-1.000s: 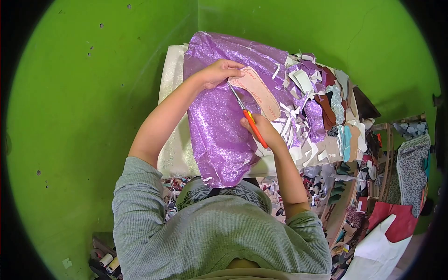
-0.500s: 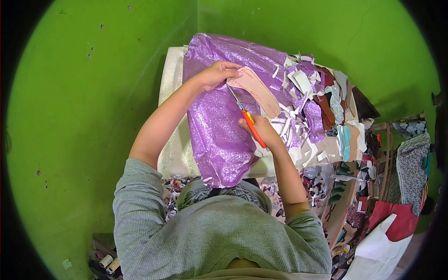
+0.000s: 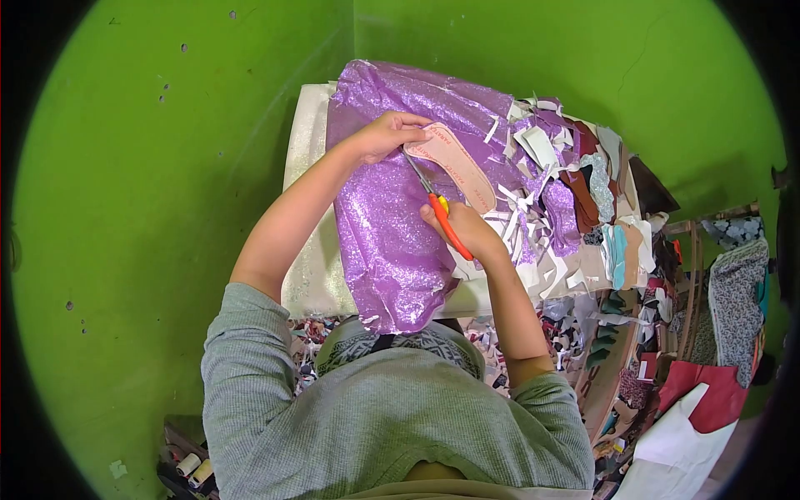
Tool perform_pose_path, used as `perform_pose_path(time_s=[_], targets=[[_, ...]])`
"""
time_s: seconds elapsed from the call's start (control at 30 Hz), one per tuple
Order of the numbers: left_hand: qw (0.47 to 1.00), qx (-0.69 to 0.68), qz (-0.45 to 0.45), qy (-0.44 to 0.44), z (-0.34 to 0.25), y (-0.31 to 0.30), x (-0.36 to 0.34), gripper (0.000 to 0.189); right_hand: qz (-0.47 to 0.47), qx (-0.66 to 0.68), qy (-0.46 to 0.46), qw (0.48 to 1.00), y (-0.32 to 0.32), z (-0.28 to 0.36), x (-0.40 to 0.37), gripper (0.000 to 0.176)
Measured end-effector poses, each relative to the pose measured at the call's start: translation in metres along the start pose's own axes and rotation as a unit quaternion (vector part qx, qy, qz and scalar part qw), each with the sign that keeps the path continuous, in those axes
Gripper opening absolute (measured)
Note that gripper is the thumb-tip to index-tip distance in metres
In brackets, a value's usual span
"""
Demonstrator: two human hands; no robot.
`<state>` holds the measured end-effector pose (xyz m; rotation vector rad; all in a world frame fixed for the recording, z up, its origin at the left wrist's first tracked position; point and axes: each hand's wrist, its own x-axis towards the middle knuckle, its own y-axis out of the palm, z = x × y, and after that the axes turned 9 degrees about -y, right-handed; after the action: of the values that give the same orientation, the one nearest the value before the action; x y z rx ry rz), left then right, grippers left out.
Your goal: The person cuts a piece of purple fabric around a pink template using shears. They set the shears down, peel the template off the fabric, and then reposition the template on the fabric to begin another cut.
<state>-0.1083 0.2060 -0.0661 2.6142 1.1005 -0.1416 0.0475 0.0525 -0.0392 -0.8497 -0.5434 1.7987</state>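
My left hand (image 3: 392, 136) pinches the upper left end of a curved, pale pink insole-shaped piece (image 3: 463, 171) with red lettering. Scissors (image 3: 442, 218) with red-orange and yellow handles are gripped in my right hand (image 3: 468, 232). Their blades point up and left, meeting the piece's edge just below my left fingers. Beneath both hands spreads a sheet of glittery purple material (image 3: 387, 242), its lower end hanging over the table's front edge. How far apart the blades are is hard to make out.
White and purple offcuts (image 3: 533, 154) litter the right of the pale table (image 3: 312, 279). Brown, teal and silver cut pieces (image 3: 615, 250) lie beyond them. Green walls (image 3: 208, 167) close in behind and to the left. Scraps cover the floor; fabric (image 3: 737, 292) hangs at right.
The scissors and my right hand have shifted slightly up and left, and the handles look closer together. The pale pink piece has turned a little; my left hand keeps its pinch.
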Motion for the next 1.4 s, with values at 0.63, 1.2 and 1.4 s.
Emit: perform_pose_path(time_s=[0.63,1.2,1.4], targets=[[0.995,0.097,0.014,-0.011,-0.001,0.006,-0.004,0.030,0.028,-0.033,0.029,0.999,-0.003,-0.001,0.005,0.079],[0.998,0.048,-0.035,-0.009,-0.002,0.007,-0.004,0.031,-0.004,0.007,0.030,1.000,0.004,-0.007,0.008,0.073],[0.999,0.043,-0.029,-0.005,0.005,0.006,-0.001,0.030,-0.007,0.011,0.040,0.999,0.001,-0.005,0.006,0.072]])
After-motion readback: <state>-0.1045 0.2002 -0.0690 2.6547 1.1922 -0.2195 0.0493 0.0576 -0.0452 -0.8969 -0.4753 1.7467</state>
